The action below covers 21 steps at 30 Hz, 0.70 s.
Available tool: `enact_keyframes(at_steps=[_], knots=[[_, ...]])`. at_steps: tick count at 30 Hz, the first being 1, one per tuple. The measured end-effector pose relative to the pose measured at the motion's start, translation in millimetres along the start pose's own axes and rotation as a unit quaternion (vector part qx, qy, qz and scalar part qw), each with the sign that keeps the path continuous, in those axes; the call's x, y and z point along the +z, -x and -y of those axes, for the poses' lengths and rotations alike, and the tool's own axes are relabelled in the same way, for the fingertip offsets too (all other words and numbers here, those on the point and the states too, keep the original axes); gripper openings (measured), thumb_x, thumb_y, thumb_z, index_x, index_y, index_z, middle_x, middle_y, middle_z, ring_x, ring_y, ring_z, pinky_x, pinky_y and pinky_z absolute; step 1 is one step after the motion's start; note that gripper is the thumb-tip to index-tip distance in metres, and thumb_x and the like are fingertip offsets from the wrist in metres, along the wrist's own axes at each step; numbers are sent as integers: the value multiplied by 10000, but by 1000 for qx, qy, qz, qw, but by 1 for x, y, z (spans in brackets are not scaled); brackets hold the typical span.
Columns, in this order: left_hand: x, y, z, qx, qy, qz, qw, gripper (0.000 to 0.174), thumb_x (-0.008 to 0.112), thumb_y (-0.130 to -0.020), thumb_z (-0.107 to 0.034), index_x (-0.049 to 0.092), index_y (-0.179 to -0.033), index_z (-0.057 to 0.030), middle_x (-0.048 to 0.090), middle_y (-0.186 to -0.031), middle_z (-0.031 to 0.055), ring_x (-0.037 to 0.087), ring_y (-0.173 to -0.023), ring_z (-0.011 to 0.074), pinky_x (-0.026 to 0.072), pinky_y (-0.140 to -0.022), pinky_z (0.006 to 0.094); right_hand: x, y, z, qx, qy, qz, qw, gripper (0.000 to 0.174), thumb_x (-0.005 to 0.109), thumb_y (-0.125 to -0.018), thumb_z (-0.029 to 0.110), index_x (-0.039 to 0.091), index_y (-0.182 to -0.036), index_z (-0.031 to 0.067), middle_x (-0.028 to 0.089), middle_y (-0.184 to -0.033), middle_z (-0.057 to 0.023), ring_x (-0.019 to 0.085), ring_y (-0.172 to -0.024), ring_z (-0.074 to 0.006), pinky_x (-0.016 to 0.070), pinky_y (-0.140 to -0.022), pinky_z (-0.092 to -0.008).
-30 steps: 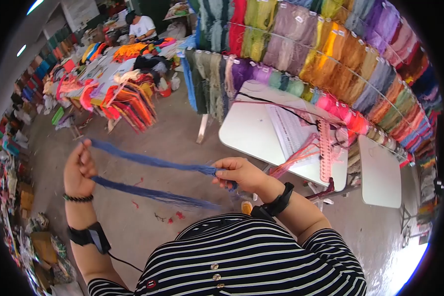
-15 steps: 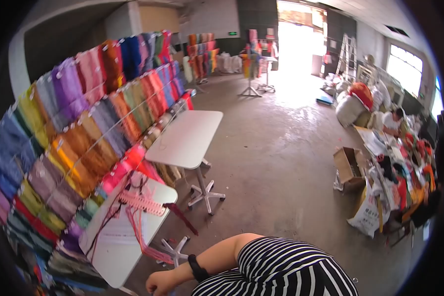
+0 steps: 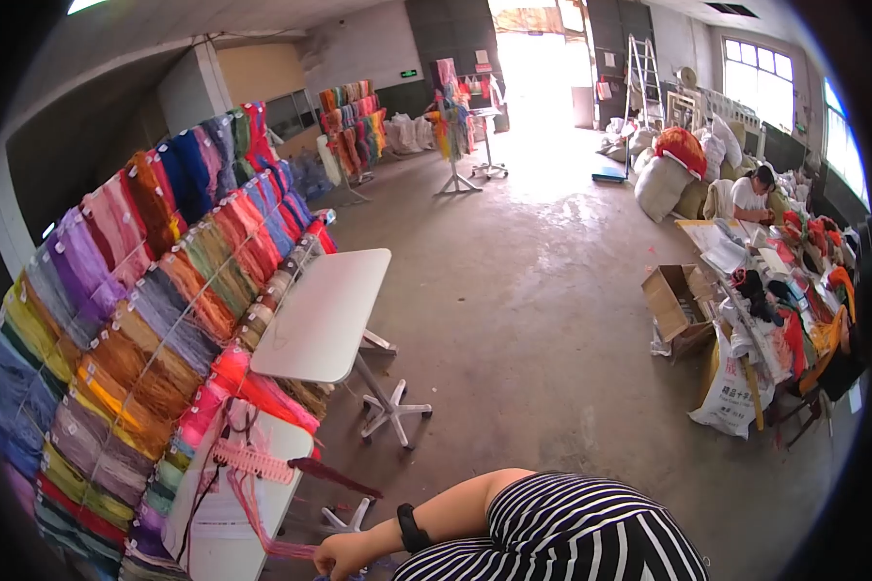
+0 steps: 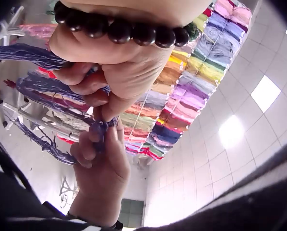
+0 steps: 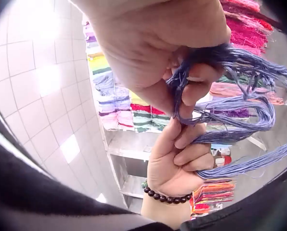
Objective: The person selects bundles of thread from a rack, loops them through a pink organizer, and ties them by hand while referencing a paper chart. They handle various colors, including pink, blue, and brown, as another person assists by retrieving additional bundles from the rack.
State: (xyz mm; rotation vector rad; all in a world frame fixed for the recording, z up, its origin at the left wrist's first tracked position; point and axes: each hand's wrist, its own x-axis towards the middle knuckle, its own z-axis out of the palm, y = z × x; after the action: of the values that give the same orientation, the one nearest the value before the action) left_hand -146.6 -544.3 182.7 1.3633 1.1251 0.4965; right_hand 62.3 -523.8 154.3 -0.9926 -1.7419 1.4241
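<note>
Left hand (image 4: pixel 119 57) curled round the blue-purple yarn bundle (image 4: pixel 40 85), thumb and fingers clamping the strands. Right hand (image 4: pixel 102 163) meets it, fingertips pinching the same gathered point. Yarn rests on nothing and hangs in mid-air between the 2 hands, loops trailing. Shared pinch probably keeps the loops from tangling.

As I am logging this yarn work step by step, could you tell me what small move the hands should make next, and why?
Probably draw the hands slowly apart along the blue-purple yarn. The left hand and right hand both pinch it at nearly one spot, touching each other, while loose loops hang tangled beside them.
</note>
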Motion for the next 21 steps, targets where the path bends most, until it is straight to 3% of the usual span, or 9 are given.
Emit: enact_keyframes(at_steps=[2, 4, 5, 8, 10, 12, 13, 16, 21], knots=[[17, -15, 2, 183, -223, 33, 957, 248, 559, -915, -190, 568, -1146, -100, 544, -808, 27, 461, -545, 113, 412, -476, 249, -14, 15, -16, 11, -83, -11, 996, 239, 702, -772, 225, 675, -934, 52, 654, -720, -70, 607, -597, -177, 489, -535, -308], [45, -25, -16, 32, -12, 30, 999, 238, 542, -921, -164, 579, -1135, -68, 532, -770, 22, 446, -547, 111, 392, -481, 251, -34, 40, 1, 84, -195, -34, 977, 235, 664, -801, 214, 657, -947, 30, 635, -706, -46, 605, -575, -166, 489, -499, -294], [59, -30, -24, -46, 96, 26, 994, 234, 533, -924, -151, 585, -1130, -52, 525, -751, 19, 438, -548, 110, 382, -484, 252, -45, 52, 7, 121, -250, -44, 960, 234, 645, -816, 208, 649, -954, 20, 625, -699, -35, 604, -563, -160, 488, -482, -288], [93, -52, -14, 187, -57, -42, 980, 209, 504, -949, -166, 599, -1081, -33, 474, -667, -16, 388, -528, 80, 318, -461, 235, -76, 80, -3, 45, -136, -51, 988, 218, 625, -856, 202, 644, -1002, 42, 622, -766, -26, 605, -658, -120, 499, -533, -271], [104, -69, -23, 15, 194, 15, 981, 214, 574, -858, -120, 569, -1065, -66, 468, -635, -70, 396, -508, 27, 282, -408, 186, -94, 97, -3, -67, 23, -102, 992, 206, 652, -840, 197, 664, -972, 40, 650, -798, -43, 606, -683, -119, 507, -589, -285], [132, -60, -62, 19, 199, 12, 980, 81, 594, -843, -115, 594, -923, -102, 462, -634, -87, 383, -521, 18, 282, -458, 188, -116, 117, 28, 24, 29, -96, 995, 177, 678, -821, 191, 685, -947, 66, 670, -835, -59, 604, -702, -122, 499, -648, -295], [133, -64, -65, 26, 164, 20, 986, 89, 592, -839, -132, 571, -925, -121, 451, -640, -90, 383, -525, 18, 267, -452, 187, -122, 116, 20, -13, 57, -108, 992, 159, 667, -833, 170, 681, -938, 51, 657, -812, -48, 590, -694, -107, 490, -634, -280], [138, -62, -82, 47, 205, 6, 978, 70, 594, -852, -139, 593, -910, -102, 454, -641, -85, 359, -509, 18, 257, -452, 186, -130, 119, 20, -58, -56, -145, 986, 101, 598, -895, 123, 598, -908, 23, 558, -778, 16, 521, -720, -68, 456, -657, -243], [120, -64, -97, 94, 338, 21, 936, 35, 595, -867, -108, 603, -875, -75, 458, -619, -75, 340, -481, 16, 248, -447, 182, -150, 127, 53, 22, -251, -97, 963, 132, 497, -971, 176, 520, -1021, 56, 535, -840, 34, 483, -729, -29, 430, -644, -197]])
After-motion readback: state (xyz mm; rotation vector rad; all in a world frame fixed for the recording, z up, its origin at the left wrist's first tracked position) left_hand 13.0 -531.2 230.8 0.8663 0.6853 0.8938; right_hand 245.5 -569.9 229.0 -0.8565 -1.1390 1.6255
